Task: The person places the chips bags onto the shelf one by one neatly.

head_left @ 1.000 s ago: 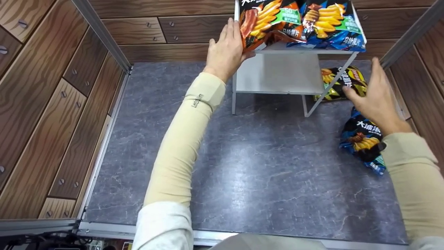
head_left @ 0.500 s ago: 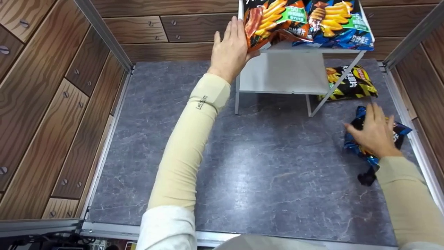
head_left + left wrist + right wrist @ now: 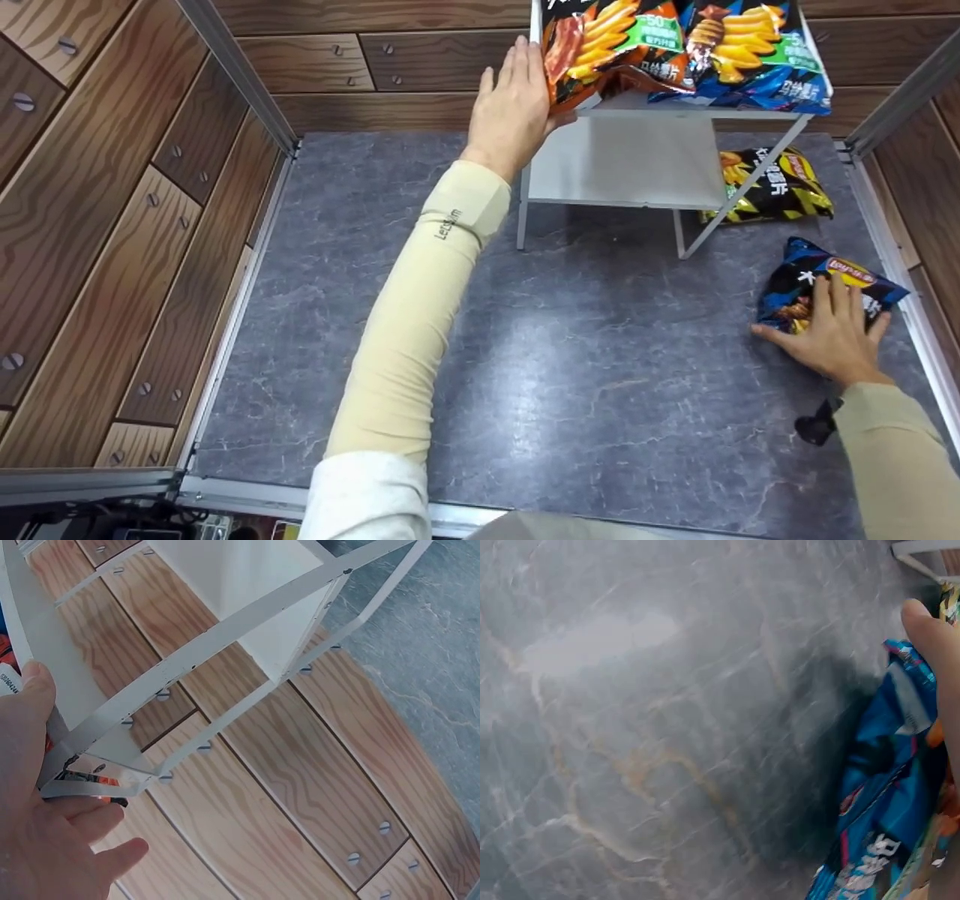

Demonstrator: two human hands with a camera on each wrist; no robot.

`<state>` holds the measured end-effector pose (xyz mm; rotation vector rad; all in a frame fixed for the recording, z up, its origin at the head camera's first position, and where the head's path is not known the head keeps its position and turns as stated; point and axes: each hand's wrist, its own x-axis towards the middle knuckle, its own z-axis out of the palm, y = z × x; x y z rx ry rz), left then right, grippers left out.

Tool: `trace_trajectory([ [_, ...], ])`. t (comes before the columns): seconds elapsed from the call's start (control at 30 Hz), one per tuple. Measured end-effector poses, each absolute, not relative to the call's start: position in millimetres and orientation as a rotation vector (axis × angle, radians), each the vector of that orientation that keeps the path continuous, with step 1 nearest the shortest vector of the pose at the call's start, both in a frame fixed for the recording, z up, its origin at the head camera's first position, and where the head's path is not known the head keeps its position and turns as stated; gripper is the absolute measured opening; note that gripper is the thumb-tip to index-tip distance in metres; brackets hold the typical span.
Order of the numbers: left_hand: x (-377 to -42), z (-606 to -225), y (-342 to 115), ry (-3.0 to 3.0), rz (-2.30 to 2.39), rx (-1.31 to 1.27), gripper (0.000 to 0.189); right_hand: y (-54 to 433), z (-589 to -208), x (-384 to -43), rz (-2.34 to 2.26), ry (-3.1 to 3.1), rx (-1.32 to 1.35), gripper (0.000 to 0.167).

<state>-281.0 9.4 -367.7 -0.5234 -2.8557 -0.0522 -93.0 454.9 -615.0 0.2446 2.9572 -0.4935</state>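
A blue and black potato chip bag (image 3: 787,285) lies on the grey floor at the right. My right hand (image 3: 840,337) is over its lower part, fingers spread across the front and thumb at the left edge. In the right wrist view the blue bag (image 3: 889,780) shows below my thumb. My left hand (image 3: 514,112) holds the front left corner of a white metal shelf (image 3: 630,161), fingers along its side and thumb round the front. An orange chip bag (image 3: 615,45) sits in the top tier against that hand, beside another blue chip bag (image 3: 750,52).
A yellow and black chip bag (image 3: 780,184) lies on the floor behind the shelf's right leg. Wood-patterned panels (image 3: 112,262) and metal rails enclose the floor on the left, back and right. A metal rail (image 3: 247,491) runs along the front.
My right hand has come down from beside the shelf onto the blue chip bag on the floor, which lies turned differently than before. My left hand keeps its place on the shelf.
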Motion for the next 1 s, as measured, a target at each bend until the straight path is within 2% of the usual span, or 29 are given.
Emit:
trace_trajectory([
  [0.3,-279.7,-368.9,11.5,-2.857,-0.042,-0.553,0.096,458.7,-627.5,-81.9,-0.529,2.934,0.21,0.137],
  [0.67,-279.5,-368.3,10.2,-2.842,-0.036,-0.557,0.095,455.2,-635.3,-81.1,-0.628,3.04,0.207,0.11],
  [1.0,-280.8,-369.0,9.4,-2.84,-0.075,-0.541,0.096,443.2,-633.9,-82.3,-0.695,3.112,0.22,0.096],
])
